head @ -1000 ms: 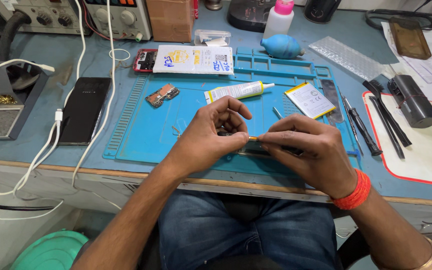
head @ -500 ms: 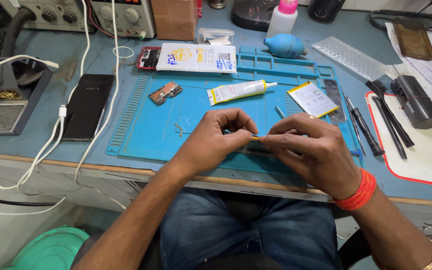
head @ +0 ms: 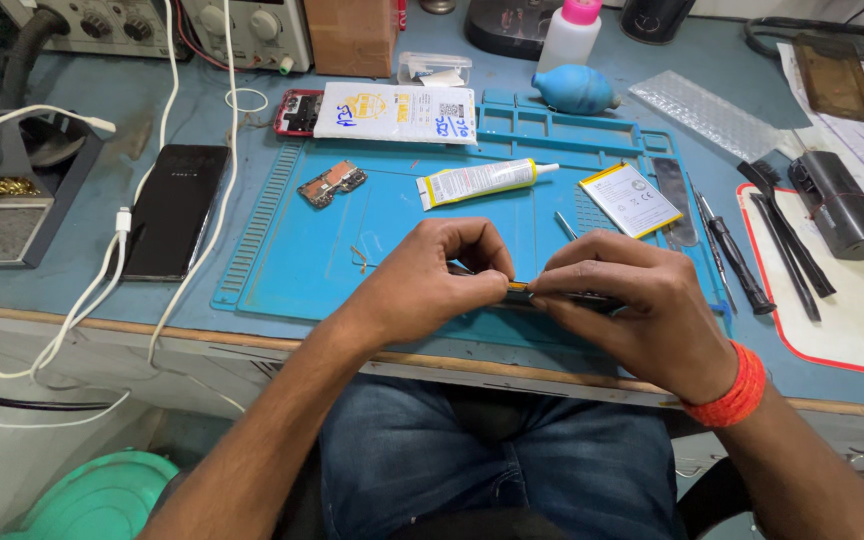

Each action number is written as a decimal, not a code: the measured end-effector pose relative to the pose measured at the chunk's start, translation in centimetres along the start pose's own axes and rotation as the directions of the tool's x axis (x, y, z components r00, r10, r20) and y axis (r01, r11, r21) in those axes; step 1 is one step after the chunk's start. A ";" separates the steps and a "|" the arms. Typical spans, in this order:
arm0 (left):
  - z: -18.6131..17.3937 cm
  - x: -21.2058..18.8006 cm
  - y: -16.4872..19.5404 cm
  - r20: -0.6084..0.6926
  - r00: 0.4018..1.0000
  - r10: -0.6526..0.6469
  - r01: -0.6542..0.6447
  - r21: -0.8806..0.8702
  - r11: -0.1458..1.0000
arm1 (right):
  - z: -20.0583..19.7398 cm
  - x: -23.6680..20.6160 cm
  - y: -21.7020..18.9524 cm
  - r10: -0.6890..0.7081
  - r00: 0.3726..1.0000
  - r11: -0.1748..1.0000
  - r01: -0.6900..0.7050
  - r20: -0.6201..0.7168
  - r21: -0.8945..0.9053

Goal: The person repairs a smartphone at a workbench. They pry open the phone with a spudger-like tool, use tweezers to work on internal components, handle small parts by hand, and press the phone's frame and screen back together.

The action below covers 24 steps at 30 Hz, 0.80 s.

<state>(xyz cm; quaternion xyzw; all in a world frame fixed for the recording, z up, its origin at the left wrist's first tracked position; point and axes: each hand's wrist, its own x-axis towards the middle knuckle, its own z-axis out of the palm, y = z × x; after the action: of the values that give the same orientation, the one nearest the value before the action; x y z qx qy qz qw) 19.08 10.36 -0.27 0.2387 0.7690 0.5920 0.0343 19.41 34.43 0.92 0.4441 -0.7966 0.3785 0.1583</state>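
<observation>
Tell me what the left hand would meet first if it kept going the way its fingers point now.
The left hand points toward the right hand; it would first meet the thin dark part pinched between them, then the right fingertips, which look nearly touching already.

At the far edge of the blue silicone work mat (head: 282,270) we see a flat white rectangular pouch with yellow and blue markings (head: 395,112), lying across the end of a red opened phone body (head: 298,112). Behind it sits a small clear plastic box (head: 434,68), and beside that a brown cardboard box (head: 352,35). On the mat lie a white and yellow glue tube with a printed label (head: 482,181) and a white rectangular battery with a yellow-edged label (head: 630,199). Left of the mat on the counter (head: 102,300) rests a black phone, screen dark (head: 175,211).
</observation>
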 end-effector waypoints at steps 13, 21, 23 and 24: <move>0.8 -0.1 -0.7 -0.072 0.997 0.014 -0.011 0.035 0.999 | 0.5 0.3 -2.2 0.072 0.996 0.990 -0.077 -0.042 -0.117; 0.5 -0.2 -0.7 -0.043 0.999 -0.001 0.001 0.017 1.000 | 0.8 0.4 -2.4 0.038 0.998 0.991 -0.044 -0.050 -0.126; 0.0 -0.5 -0.2 -0.032 0.999 -0.007 0.008 0.032 0.999 | 0.4 0.4 -2.3 0.079 0.996 0.992 -0.082 -0.034 -0.095; -0.2 -0.6 0.1 -0.036 0.999 -0.008 0.010 0.054 0.999 | 0.2 0.5 -2.3 0.100 0.995 0.991 -0.102 -0.027 -0.082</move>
<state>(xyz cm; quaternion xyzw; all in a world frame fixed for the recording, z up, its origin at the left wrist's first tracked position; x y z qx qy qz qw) 19.62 10.00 -0.22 0.2254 0.7863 0.5750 0.0170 21.03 33.30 2.14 0.3918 -0.8314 0.3573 0.1663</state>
